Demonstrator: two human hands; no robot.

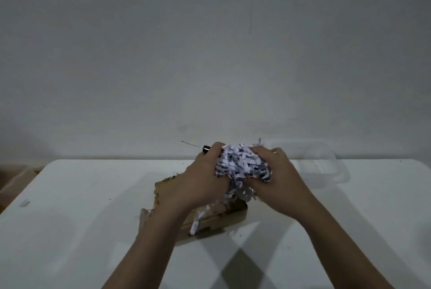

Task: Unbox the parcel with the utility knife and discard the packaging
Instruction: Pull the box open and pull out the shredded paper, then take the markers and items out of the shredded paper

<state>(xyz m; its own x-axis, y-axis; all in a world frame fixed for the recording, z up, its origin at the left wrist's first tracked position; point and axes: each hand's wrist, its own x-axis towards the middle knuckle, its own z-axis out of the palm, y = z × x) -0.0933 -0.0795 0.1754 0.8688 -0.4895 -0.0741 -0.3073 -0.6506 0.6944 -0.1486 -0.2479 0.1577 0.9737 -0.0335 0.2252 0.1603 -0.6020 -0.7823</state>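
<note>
The left hand (200, 176) and right hand (272, 179) cup a loose white shredded-paper wad (242, 165), fingers curled closed around it, above the opened brown cardboard parcel (210, 221). Light, soft, sheds strips; compress from both sides.

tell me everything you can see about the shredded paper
The shredded paper is a loose clump of thin crinkled strips, white with dark printed marks. Both hands, left hand and right hand, squeeze it between them above the opened cardboard box. Strands dangle down into the box; one strip hangs over its front edge.
</note>
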